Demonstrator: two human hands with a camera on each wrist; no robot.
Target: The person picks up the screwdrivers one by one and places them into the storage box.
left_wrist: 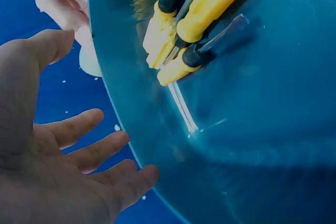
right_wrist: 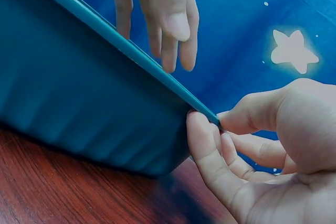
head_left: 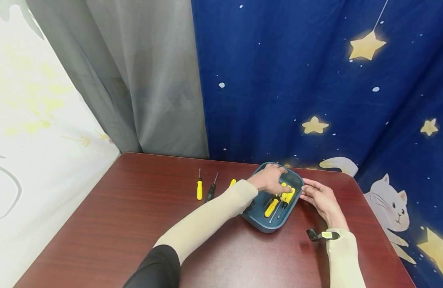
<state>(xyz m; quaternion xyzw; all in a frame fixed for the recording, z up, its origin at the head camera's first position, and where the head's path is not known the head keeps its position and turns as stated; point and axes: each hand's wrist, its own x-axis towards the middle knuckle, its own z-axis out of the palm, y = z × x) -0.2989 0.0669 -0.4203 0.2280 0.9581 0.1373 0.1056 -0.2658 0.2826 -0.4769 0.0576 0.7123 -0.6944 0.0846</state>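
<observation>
A dark blue plastic bin (head_left: pixel 266 229) sits toward the far right of the table. Several yellow-handled screwdrivers (head_left: pixel 271 208) lie in it, crowded near one side in the left wrist view, where one short stubby screwdriver (left_wrist: pixel 181 67) shows its flat tip. My left hand (head_left: pixel 271 180) is over the far part of the bin; its fingers are spread with nothing between them (left_wrist: pixel 58 145). At the bin's right corner my right hand (head_left: pixel 323 200) pinches the rim between thumb and fingers, plain in the right wrist view (right_wrist: pixel 262 150).
Left of the bin, on the reddish-brown table (head_left: pixel 135 208), lie a yellow screwdriver (head_left: pixel 199 190) and a black screwdriver (head_left: pixel 211 193). Another yellow handle (head_left: pixel 233 182) is partly hidden by the left sleeve. A blue curtain (head_left: pixel 264 100) hangs behind the table's back edge.
</observation>
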